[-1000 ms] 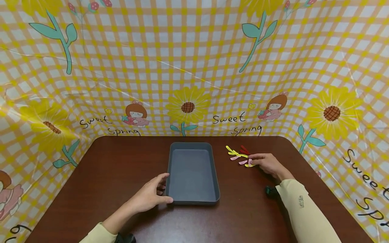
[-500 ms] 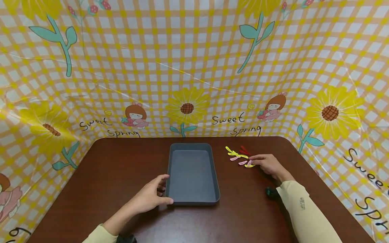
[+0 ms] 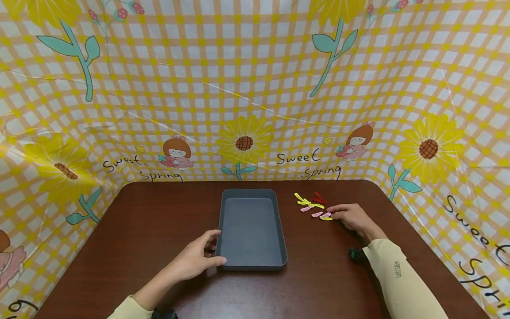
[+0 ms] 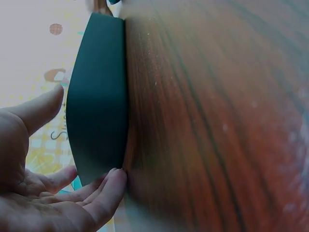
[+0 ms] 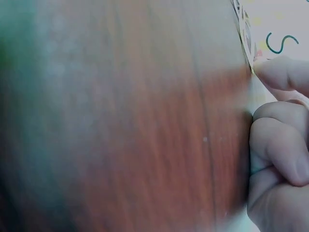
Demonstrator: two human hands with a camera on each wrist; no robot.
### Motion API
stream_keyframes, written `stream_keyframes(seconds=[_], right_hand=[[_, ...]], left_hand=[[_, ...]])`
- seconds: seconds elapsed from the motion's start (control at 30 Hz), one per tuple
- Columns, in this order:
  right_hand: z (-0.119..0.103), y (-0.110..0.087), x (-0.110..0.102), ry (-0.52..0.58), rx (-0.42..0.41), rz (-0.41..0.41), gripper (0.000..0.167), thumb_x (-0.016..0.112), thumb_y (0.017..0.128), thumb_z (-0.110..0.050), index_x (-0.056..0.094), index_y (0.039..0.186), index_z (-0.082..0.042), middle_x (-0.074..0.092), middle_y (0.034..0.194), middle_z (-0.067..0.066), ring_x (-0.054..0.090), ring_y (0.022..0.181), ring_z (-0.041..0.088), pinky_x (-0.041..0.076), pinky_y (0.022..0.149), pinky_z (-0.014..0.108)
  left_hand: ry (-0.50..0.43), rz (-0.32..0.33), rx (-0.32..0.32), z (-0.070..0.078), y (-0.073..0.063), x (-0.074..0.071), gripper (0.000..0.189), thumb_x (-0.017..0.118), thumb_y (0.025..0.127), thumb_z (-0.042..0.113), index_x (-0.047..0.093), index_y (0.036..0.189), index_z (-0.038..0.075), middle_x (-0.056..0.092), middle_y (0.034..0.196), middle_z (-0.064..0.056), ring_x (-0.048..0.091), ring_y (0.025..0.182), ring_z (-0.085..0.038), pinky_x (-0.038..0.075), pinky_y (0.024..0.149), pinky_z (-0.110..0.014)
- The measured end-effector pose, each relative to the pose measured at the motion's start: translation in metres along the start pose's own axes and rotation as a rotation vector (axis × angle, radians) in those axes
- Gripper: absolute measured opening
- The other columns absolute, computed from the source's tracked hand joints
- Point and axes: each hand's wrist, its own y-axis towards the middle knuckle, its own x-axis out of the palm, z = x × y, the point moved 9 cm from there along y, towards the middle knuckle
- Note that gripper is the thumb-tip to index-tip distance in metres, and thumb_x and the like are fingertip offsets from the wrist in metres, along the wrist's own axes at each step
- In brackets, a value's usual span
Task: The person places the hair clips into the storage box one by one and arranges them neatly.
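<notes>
A dark grey rectangular tray (image 3: 252, 232) lies flat on the brown counter (image 3: 167, 208), near its middle, one short side towards the person. The left hand (image 3: 191, 259) is at the tray's near left corner: the thumb lies at the corner, the other fingers reach along the outer left wall. These fingers are spread and relaxed; the left wrist view shows fingertips touching the tray low on its side, close to the counter.

The right hand (image 3: 354, 218) is low over the counter, well apart from the tray, at the near right edge of a loose group of small clips. Its index finger and thumb extend to a pink clip (image 3: 326, 215) that lies against a yellow clip (image 3: 326, 218). Whether they pinch the clip cannot be determined. In the right wrist view the remaining fingers are curled.

Further yellow clips (image 3: 316, 205) and pink clips (image 3: 317, 214) lie scattered to the left, between that hand and the tray. Red clips (image 3: 319, 199) lie at the group's far side.
</notes>
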Motion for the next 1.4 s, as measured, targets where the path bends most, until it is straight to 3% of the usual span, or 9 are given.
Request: stream_keyframes(seconds=[0.4, 0.83, 1.17, 1.4], right_hand=[[-0.0003, 0.0002, 0.0010, -0.052, -0.012, 0.036, 0.038, 0.069, 0.094, -0.011, 0.064, 0.127, 0.007, 0.034, 0.051, -0.013, 0.027, 0.040, 0.006, 0.029, 0.041, 0.022], [-0.0014, -0.0006, 0.0000, -0.111, 0.004, 0.053, 0.031, 0.069, 0.093, -0.014, 0.070, 0.117, 0.006, 0.036, 0.049, -0.011, 0.029, 0.040, 0.008, 0.030, 0.041, 0.024], [0.0013, 0.0011, -0.0017, -0.039, 0.030, 0.054, 0.033, 0.064, 0.099, -0.019, 0.067, 0.118, 0.008, 0.034, 0.050, -0.012, 0.028, 0.042, 0.005, 0.029, 0.041, 0.023], [0.0030, 0.0026, -0.0017, 0.008, 0.022, 0.012, 0.035, 0.057, 0.097, -0.007, 0.062, 0.126, 0.010, 0.034, 0.052, -0.012, 0.028, 0.042, 0.005, 0.029, 0.042, 0.021]], left_hand=[[-0.006, 0.012, -0.019, -0.0007, -0.0003, -0.0009, 0.077, 0.084, 0.084, 0.025, 0.043, 0.148, 0.009, 0.051, 0.143, -0.020, 0.059, 0.120, -0.034, 0.053, 0.092, -0.048], [-0.009, 0.003, -0.028, 0.0017, -0.0010, -0.0011, 0.078, 0.084, 0.084, 0.026, 0.043, 0.148, 0.009, 0.051, 0.144, -0.020, 0.058, 0.121, -0.034, 0.053, 0.092, -0.047], [0.005, 0.011, -0.027, 0.0021, -0.0013, -0.0021, 0.078, 0.084, 0.083, 0.027, 0.044, 0.148, 0.009, 0.052, 0.143, -0.020, 0.058, 0.120, -0.034, 0.052, 0.091, -0.048], [0.013, 0.016, -0.023, 0.0012, -0.0011, -0.0017, 0.078, 0.084, 0.083, 0.029, 0.045, 0.147, 0.010, 0.053, 0.143, -0.018, 0.059, 0.120, -0.033, 0.052, 0.091, -0.048]])
